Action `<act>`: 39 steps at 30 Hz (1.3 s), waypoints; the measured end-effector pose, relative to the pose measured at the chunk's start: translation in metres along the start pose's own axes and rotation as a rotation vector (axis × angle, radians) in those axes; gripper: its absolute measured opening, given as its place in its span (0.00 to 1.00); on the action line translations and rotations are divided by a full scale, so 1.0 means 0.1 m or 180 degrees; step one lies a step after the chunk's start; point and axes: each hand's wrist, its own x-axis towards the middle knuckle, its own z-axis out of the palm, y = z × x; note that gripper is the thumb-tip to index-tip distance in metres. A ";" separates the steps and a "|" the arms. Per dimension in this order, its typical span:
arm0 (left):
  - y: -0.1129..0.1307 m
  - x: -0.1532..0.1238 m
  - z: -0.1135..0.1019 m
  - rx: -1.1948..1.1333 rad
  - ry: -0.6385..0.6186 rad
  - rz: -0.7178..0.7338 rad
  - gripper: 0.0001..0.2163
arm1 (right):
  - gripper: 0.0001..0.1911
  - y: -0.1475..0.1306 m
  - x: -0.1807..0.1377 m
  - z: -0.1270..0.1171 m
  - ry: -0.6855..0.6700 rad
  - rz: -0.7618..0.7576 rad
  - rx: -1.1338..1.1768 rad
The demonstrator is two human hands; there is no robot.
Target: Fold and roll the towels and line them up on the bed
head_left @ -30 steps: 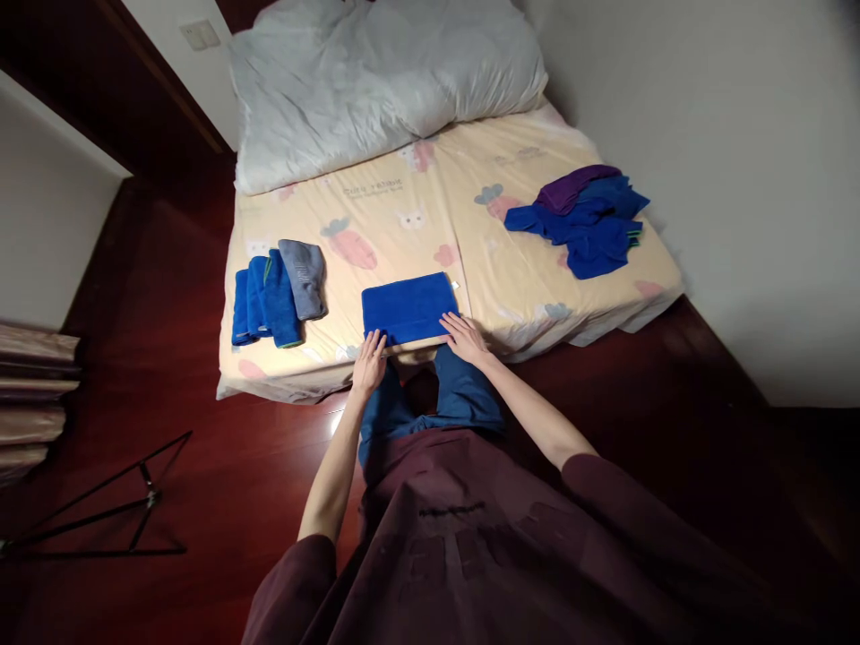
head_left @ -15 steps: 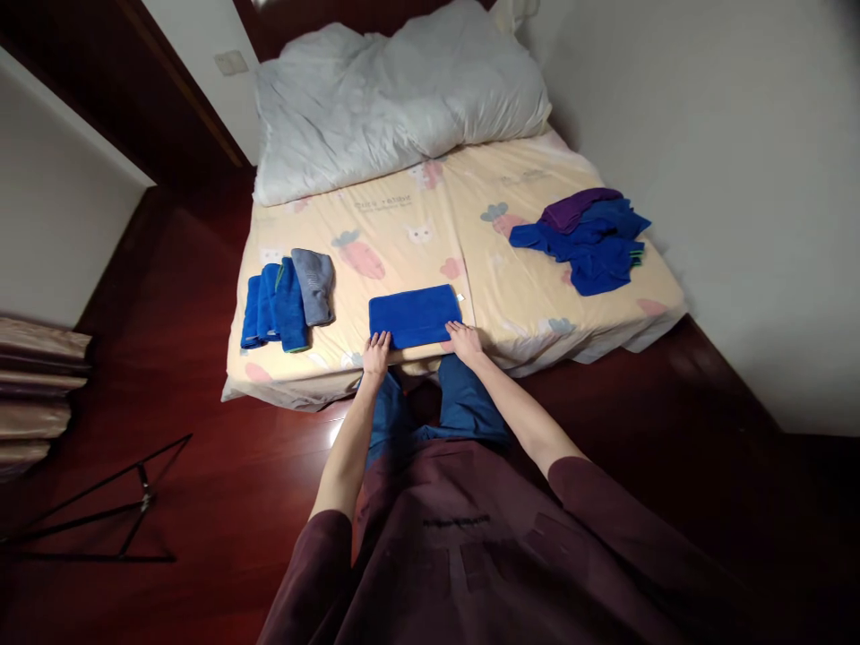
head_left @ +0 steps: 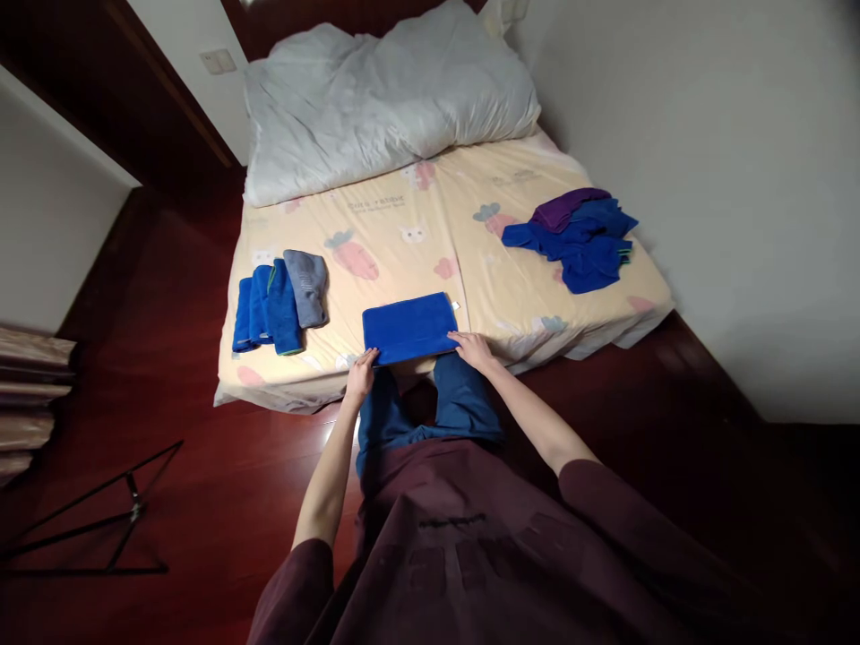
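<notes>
Two hands on one folded blue towel (head_left: 409, 326), lying flat at the near edge of the bed (head_left: 430, 242), roughly mid-width. Left hand (head_left: 361, 374) is at the near-left corner, fingers curled at the towel's edge; looks like a pinch on the corner, but whether cloth is actually between the fingers I can't tell. Right hand (head_left: 474, 348) is at the near-right corner, fingers spread and mostly flat on the edge, pressing more than gripping.

Around it: row of rolled blue towels (head_left: 265, 310) with a grey towel (head_left: 307, 285) beside them, left of the folded one and apart from it. Loose heap of blue and purple towels (head_left: 576, 235) far right, well apart. White duvet (head_left: 390, 94) bunched at the head of the bed. Dark wood floor (head_left: 167, 376) below, thin black stand (head_left: 94, 524) lower left.

Risks, judged from this:
- Towel sits right at the mattress edge. A pull toward the body could drag it off onto the floor.
- Uneven hold: one side pinched, other only pressed. Lifting or folding like that likely skews the layers and opens the fold.
- Soft pile cloth, layers may slide on each other if moved fast.
</notes>
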 end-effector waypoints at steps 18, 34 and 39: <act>-0.13 0.17 -0.14 -0.1232 0.0470 -0.0848 0.11 | 0.18 0.16 0.23 0.15 0.0740 0.0801 0.1524; -0.11 0.21 -0.03 -0.1520 0.0805 -0.1185 0.15 | 0.25 0.15 0.20 0.15 0.0818 0.0686 0.1679; -0.15 0.21 -0.01 -0.1510 0.0888 -0.1195 0.16 | 0.27 0.16 0.22 0.16 0.0814 0.0729 0.1714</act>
